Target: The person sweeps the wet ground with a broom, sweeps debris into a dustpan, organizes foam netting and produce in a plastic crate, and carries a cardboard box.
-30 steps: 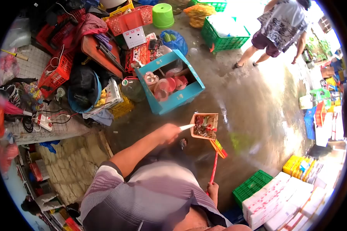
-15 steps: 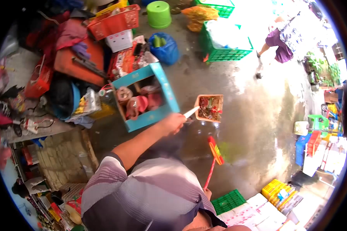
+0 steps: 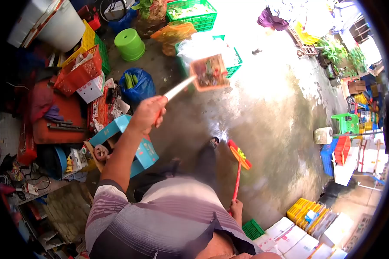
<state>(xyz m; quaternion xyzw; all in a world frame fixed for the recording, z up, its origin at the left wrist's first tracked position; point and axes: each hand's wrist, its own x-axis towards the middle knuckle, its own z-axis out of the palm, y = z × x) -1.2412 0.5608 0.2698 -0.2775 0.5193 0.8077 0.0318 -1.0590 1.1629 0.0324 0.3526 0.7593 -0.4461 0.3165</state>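
My left hand [image 3: 149, 114] is wrapped round the white handle of a dustpan [image 3: 209, 73], raised ahead of me. Dark and reddish debris lies in the pan, which overlaps the view of a green crate [image 3: 232, 69] with white plastic in it. At the lower right, my right hand [image 3: 235, 208] grips the red stick of a broom [image 3: 240, 156], whose orange head with yellow-green bristles is near the wet floor. A blue box [image 3: 146, 154] with pink items stands partly behind my left forearm.
Blue bag [image 3: 137, 86], green bucket [image 3: 129, 44] and red crates [image 3: 78, 73] are at the left. Another person [image 3: 272, 19] is at the top right, partly washed out by glare. White boxes [image 3: 291, 237] and yellow crates [image 3: 301, 210] stand lower right; a green chair [image 3: 346, 124] is farther right.
My left hand has lifted the dustpan forward, away from the floor. The view has shifted, with the blue box now farther left and lower. The other person is farther off.
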